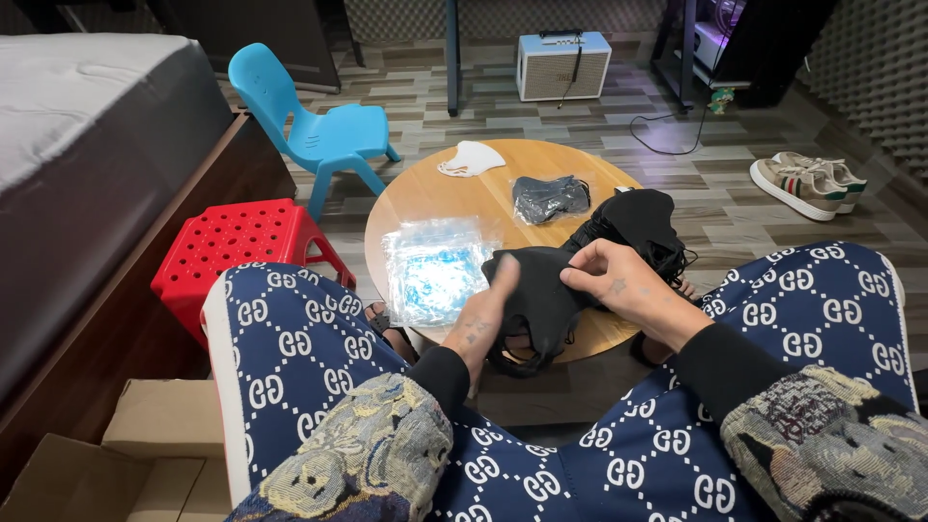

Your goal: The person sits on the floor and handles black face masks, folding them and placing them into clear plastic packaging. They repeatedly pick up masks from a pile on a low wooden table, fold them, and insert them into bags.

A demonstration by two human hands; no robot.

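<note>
Both hands, left (480,324) and right (623,285), have their fingers clamped on a black mask (541,295) held over the near edge of the round surface (483,198), beside a clear bag (435,269).

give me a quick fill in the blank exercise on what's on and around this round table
1. Both hands, left hand and right hand, hold a ____ mask.
2. The white mask lies on the ____ table.
3. The chair beyond the table is ____.
4. The stool left of the table is ____.

Missing words: black; round; blue; red
</note>
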